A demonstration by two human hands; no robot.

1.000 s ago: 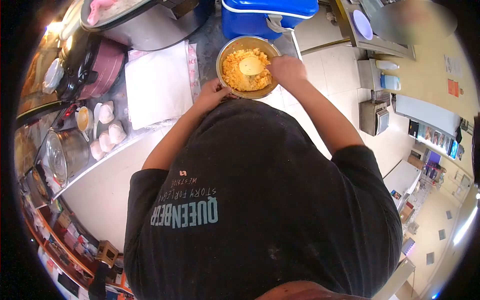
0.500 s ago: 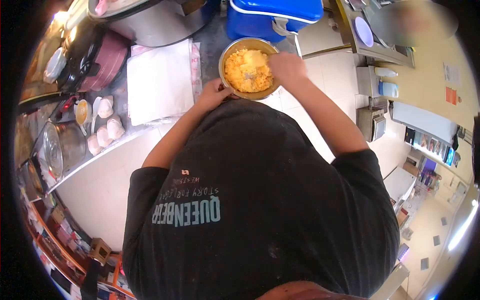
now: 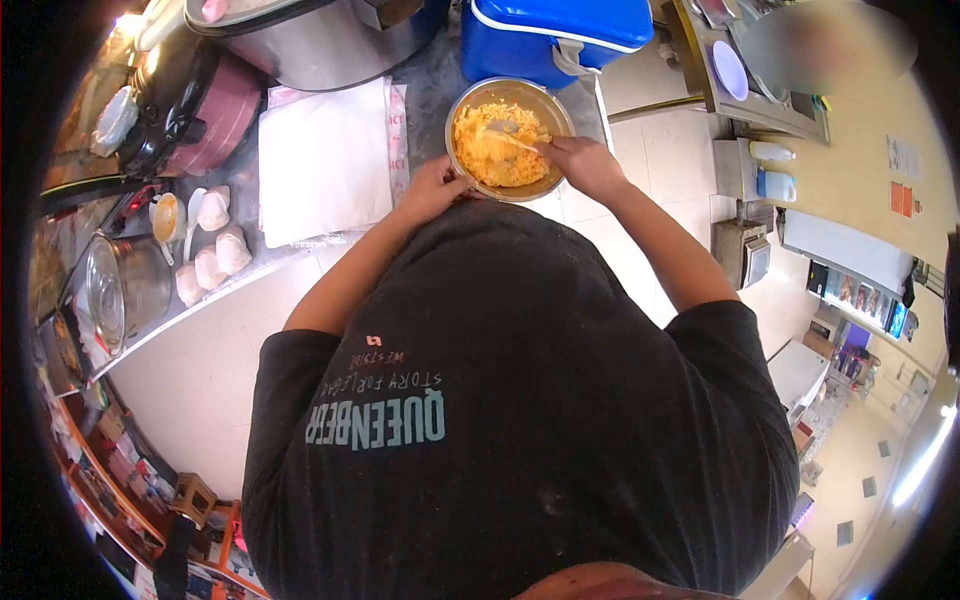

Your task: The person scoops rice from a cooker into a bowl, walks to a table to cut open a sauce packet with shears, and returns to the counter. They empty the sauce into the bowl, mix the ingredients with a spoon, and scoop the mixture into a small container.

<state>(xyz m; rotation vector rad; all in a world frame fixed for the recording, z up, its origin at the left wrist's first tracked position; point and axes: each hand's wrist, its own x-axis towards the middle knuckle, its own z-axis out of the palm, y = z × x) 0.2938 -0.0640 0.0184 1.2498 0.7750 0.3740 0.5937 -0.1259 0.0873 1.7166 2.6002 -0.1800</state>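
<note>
Spoon: the pale broad face seen over the rice a second ago is out of view; the spoon (image 3: 515, 142) now shows as a narrow, light handle slanting from the middle of the bowl to the rim.
Right hand: blurred and farther from the body half a second ago, the right hand (image 3: 590, 165) is now sharper and nearer the shirt. Its fingers are closed around the spoon's handle at the bowl's right side.
Left hand: much as before, the left hand (image 3: 436, 190) is at the bowl's near left side, fingers curled and nearly closed, gripping the rim.
Metal bowl: round and shiny, the metal bowl (image 3: 559, 120) sits at the counter's edge just in front of the black shirt (image 3: 520, 350), near the blue cooler (image 3: 560, 42); its place beside the cooler looks about the same.
Rice: orange-yellow and loose-grained, the rice (image 3: 520, 172) is heaped unevenly, with small reddish flecks and bare steel showing along the right wall.
Counter: on the grey counter (image 3: 430, 75), white paper sheets (image 3: 325, 165) lie left of the bowl, and wrapped pale bundles (image 3: 232, 252) rest farther left, near a glass-lidded pot (image 3: 148, 280).
</note>
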